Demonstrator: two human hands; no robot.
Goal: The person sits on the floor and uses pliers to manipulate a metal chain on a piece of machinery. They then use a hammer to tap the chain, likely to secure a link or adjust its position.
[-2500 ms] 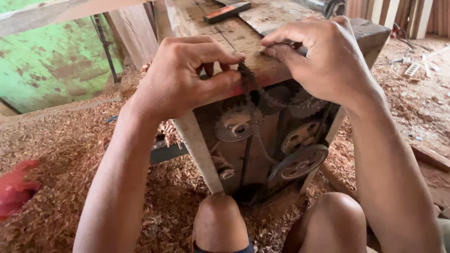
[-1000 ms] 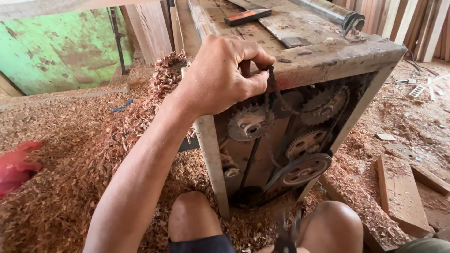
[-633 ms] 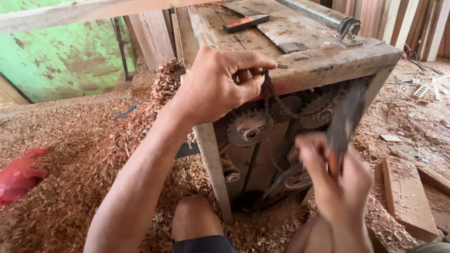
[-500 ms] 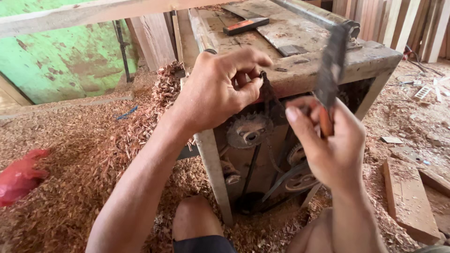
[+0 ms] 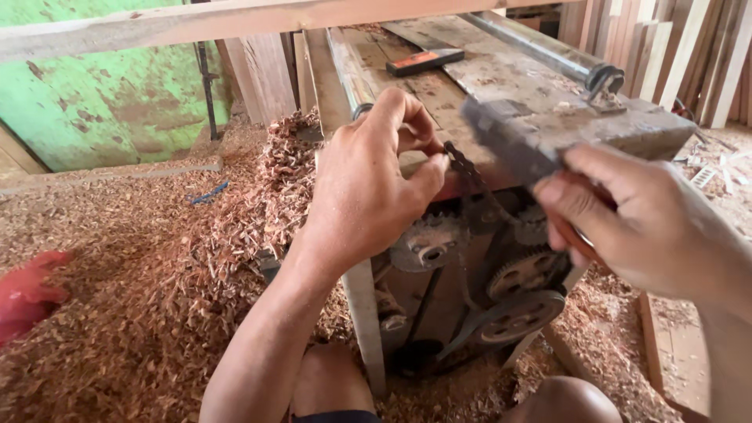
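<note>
A person crouches at the near end of an old woodworking machine (image 5: 540, 117), knees in deep wood shavings (image 5: 157, 313). The left hand (image 5: 368, 188) pinches the upper end of a greasy drive chain (image 5: 470, 176) between thumb and fingers, holding it up just under the edge of the tabletop. The chain runs down to the right toward the exposed sprockets (image 5: 427, 247). The right hand (image 5: 642, 219) is clenched on the orange handle of a blurred dark tool (image 5: 509, 145), raised beside the chain; what kind of tool it is cannot be told. A hammer (image 5: 427, 61) lies far back on the tabletop, and a red object (image 5: 27, 294) sits at the left.

The risk appears to lie in how close the pinching fingertips are to the tool's head: a glancing contact could catch them, or the oily chain could slip free and drop into the gears.
</note>
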